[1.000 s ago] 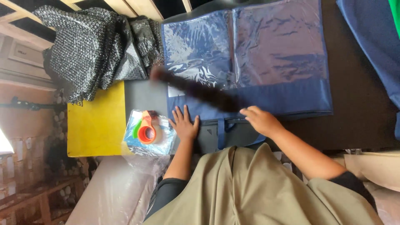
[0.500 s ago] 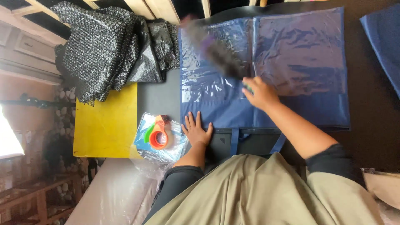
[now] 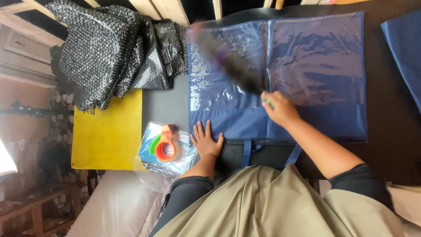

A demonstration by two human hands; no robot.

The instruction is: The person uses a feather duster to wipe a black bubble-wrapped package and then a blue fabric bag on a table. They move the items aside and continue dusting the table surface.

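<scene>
- Lying flat at the centre of the frame: a blue bag [image 3: 280, 83], its upper part under clear crinkled film, its two straps hanging off the near edge of the dark surface [image 3: 386, 149].
- Left hand [image 3: 206, 141]: fully open, fingers spread, palm down on the bag's lower left corner, pinning it; it grips nothing.
- Right hand [image 3: 280, 107]: closed round the handle of a duster [image 3: 228, 61]; a green bit of the handle shows at the fingers.
- Duster: dark, feathery head, motion-blurred, slanting from the hand up to the upper left across the bag's left panel. Judged very light and soft-tipped; best held at the stiff handle end, as it is.
- Bag: judged light, limp fabric that would slide and wrinkle under a sweep. The film looks slick and crease-prone. Best steadied by a flat palm on bare cloth, or lifted by the straps.
- Tape dispenser [image 3: 165, 147]: orange and green, lower left of centre, just beside the left hand, resting on a clear packet.
- Yellow board [image 3: 107, 131]: left of the dispenser, flat.
- Bubble wrap [image 3: 105, 52]: black, heaped at upper left, overlapping the board's top edge.
- Second blue cloth [image 3: 405, 52]: at the right edge, apart from the bag.
- Person's tan garment fills the bottom of the frame.
</scene>
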